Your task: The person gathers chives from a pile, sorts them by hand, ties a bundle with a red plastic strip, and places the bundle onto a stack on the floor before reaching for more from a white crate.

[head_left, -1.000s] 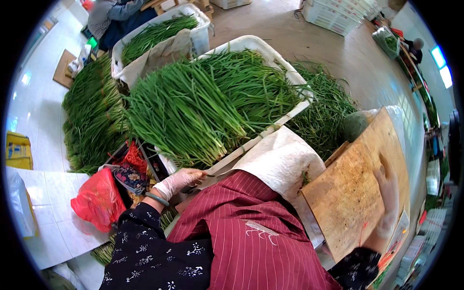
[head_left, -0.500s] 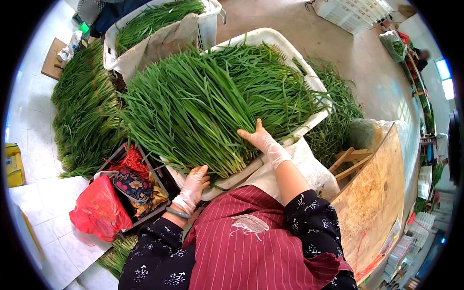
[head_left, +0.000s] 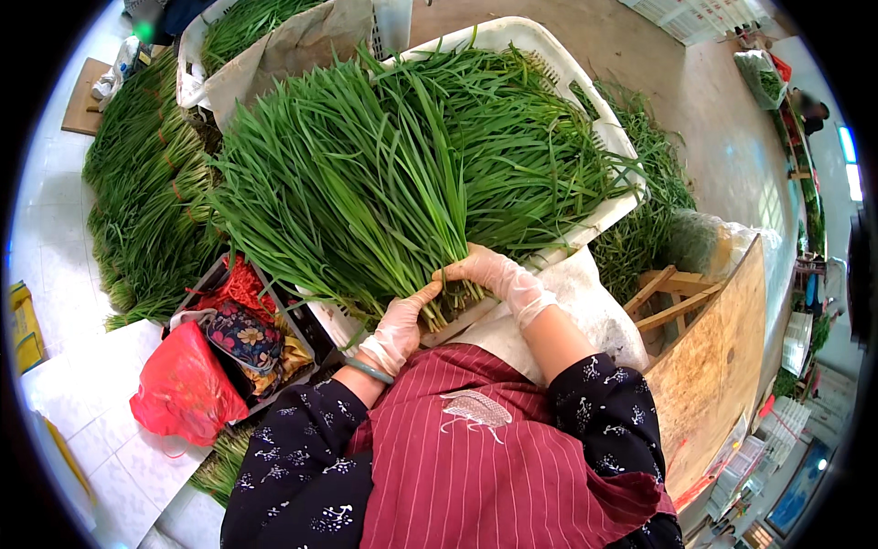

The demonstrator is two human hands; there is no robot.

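A broad heap of garlic chives with long flat green leaves fills the white plastic crate in front of me. Their pale stem ends point toward my body. My left hand, in a thin whitish glove, closes round the left side of a bunch's stems. From the right my right hand, gloved alike, grips the same stem ends. The two thumbs come close together over the bunch. Leaves and the hands themselves hide the fingertips underneath.
Tied bundles of chives are stacked at the left. A dark crate holds red ties and a flowered pouch, with a red plastic bag beside it. A wooden board stands at the right; loose leaves lie behind the crate.
My hands have come together: the left moved right and the right moved down and left. Both now close round the stem ends, which are gathered into a narrower bunch.
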